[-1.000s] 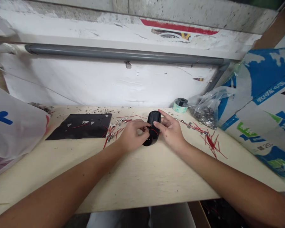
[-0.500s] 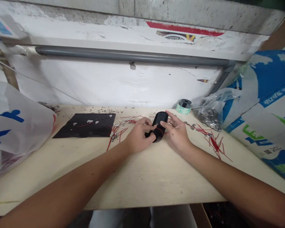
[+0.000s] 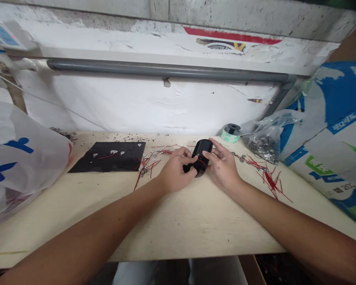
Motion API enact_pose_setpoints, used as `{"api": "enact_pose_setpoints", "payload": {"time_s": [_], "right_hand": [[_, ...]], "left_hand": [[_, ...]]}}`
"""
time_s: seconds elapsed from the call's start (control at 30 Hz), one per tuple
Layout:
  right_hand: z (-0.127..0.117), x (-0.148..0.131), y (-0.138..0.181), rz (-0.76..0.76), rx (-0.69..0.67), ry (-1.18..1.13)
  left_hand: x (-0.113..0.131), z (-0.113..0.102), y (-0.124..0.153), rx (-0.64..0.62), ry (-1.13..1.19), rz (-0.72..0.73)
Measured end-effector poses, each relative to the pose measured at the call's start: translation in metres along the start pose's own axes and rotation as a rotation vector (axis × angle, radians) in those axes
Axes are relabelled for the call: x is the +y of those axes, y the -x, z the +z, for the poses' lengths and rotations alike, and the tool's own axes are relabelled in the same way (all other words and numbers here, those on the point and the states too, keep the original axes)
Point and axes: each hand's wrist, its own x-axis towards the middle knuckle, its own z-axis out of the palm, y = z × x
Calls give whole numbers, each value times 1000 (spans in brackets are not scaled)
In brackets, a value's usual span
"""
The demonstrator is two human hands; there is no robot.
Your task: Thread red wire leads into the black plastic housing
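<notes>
Between my hands, above the middle of the table, is a black ribbed cylindrical casing point(image 3: 203, 146), tilted, with a short red wire point(image 3: 202, 161) on its near part. My left hand point(image 3: 179, 169) grips its left side, thumb and forefinger at the casing's near end. On the right side, my right hand point(image 3: 224, 164) holds it too, with the thumb pressed on the top near the wire and the other fingers around the far side. Small metal details under the fingertips are too small to make out.
Left lies a black sheet point(image 3: 83, 162) with small metal terminals. Red wires with terminals point(image 3: 145, 164) are beside it, and more red wires point(image 3: 273, 182) lie right. Behind are a tape roll point(image 3: 230, 134) and a bag of metal parts point(image 3: 262, 144). White bag point(image 3: 29, 158) left, printed sack point(image 3: 329, 146) right.
Both hands stay on the black casing with nearly the same grip. The whole view has shifted slightly.
</notes>
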Motion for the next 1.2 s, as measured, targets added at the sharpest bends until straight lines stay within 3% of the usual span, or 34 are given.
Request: {"api": "enact_pose_setpoints", "payload": {"time_s": [0.13, 0.33, 0.53, 0.8, 1.0, 1.1, 1.2], "right_hand": [[1, 0, -1, 10, -15, 22], [5, -3, -4, 70, -18, -112], [6, -5, -4, 130, 36, -167], [0, 1, -7, -133, 41, 71], [1, 3, -7, -151, 39, 66], [1, 1, -7, -150, 54, 49], [0, 0, -7, -149, 55, 54]], "left_hand": [[-1, -2, 0, 10, -46, 44], [-5, -6, -2, 162, 19, 76], [-6, -8, -1, 137, 98, 75], [2, -10, 0, 197, -77, 87], [-5, -6, 0, 219, -100, 16], [-2, -7, 1, 242, -116, 83], [4, -9, 3, 138, -214, 147]]}}
